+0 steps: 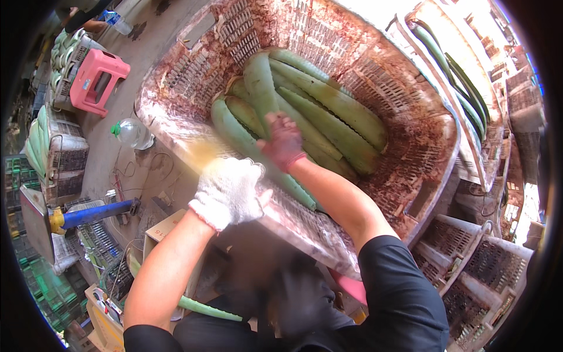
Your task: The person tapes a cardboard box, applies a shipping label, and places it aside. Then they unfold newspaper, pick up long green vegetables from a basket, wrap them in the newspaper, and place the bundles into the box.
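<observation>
A large plastic crate (pixel 433 121) with slotted walls and reddish-brown stains stands tilted before me. Thick green aloe leaves (pixel 327 103) lie side by side in its bottom, some with toothed edges. My right hand (pixel 283 141), in a red-brown stained glove with bare fingertips, is over the leaves with thumb and fingers apart; whether it touches one is unclear. My left hand (pixel 231 189), in a white knit glove, is at the crate's near rim with fingers curled. Its palm side is hidden, so I cannot tell whether it grips anything.
A cut aloe piece (pixel 211 309) lies by my lap. To the left are a pink plastic stool (pixel 96 81), a clear bottle (pixel 132 133), a blue bar (pixel 99 214) and a leaf-filled crate (pixel 66 154). More crates (pixel 477 259) stand right. Another person's hand (pixel 94 26) is at upper left.
</observation>
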A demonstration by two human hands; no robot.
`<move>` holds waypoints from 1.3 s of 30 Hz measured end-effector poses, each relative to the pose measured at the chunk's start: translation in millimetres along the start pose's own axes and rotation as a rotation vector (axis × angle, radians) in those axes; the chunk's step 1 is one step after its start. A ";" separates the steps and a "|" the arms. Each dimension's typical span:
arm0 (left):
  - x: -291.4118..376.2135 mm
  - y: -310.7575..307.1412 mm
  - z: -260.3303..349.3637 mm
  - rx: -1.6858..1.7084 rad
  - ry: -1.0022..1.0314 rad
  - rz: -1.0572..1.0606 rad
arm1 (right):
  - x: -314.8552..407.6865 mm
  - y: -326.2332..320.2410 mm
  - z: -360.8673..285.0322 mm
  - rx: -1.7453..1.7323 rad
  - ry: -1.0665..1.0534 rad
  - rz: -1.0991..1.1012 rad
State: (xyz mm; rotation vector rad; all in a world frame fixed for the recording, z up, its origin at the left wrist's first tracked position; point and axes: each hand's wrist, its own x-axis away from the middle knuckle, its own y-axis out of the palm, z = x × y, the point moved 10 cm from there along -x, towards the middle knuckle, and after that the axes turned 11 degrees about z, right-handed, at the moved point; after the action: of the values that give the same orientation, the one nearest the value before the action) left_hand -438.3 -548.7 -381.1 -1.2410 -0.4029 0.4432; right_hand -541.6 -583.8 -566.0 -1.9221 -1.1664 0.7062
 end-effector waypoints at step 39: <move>-14.7 -7.1 4.0 0.033 0.052 0.131 | -54.9 -109.9 217.3 0.247 0.158 -0.488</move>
State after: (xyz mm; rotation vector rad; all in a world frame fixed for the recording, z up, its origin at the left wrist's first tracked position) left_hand -452.1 -555.1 -373.9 -1.2486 -0.2696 0.5259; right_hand -784.3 -531.2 -591.5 -1.3855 -1.3116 0.4023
